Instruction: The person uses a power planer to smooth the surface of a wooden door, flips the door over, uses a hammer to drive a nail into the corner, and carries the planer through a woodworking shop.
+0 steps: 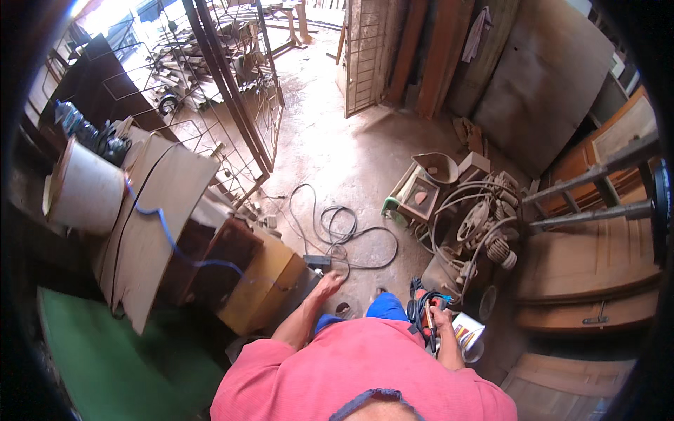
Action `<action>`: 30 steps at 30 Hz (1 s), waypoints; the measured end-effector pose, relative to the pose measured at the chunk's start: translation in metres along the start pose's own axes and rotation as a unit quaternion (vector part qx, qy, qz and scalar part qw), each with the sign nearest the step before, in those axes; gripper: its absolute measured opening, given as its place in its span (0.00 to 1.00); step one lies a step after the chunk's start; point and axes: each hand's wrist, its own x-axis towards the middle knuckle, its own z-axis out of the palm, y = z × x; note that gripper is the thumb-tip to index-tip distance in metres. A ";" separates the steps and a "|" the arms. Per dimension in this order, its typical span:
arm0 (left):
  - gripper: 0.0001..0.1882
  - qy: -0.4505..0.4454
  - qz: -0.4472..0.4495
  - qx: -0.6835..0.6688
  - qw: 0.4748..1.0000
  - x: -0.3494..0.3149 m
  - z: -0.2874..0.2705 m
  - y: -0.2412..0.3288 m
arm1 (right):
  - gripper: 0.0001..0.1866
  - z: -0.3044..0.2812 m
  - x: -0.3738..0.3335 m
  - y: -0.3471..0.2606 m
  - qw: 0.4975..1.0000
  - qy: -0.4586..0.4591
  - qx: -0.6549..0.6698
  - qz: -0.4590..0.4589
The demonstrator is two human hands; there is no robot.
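My left hand point(330, 282) reaches down beside a black socket box point(317, 260) on the floor. Its fingers are drawn together at a black cable point(368, 267) that lies in loose loops. What they pinch is too small to make out. At my right side, my right hand point(441, 320) is closed around a red power tool point(417, 283) with a dark cord point(421, 305) bundled against it. My own arm and the cord partly hide the tool's body. A white printed bucket point(468, 328) stands just right of that hand.
A machine with hoses and a wheel point(474, 221) stands front right, beside a ladder point(590, 212) and wooden doors point(586, 263). On the left are a yellowish box point(263, 284), a leaning board point(151, 228), a white bucket point(91, 186) and a green panel point(119, 358). A metal gate point(235, 91) stands ahead.
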 end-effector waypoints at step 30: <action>0.15 0.025 -0.378 -0.106 0.920 0.337 -0.235 -0.020 | 0.10 0.363 0.413 -0.575 0.919 -0.125 -0.369 -0.067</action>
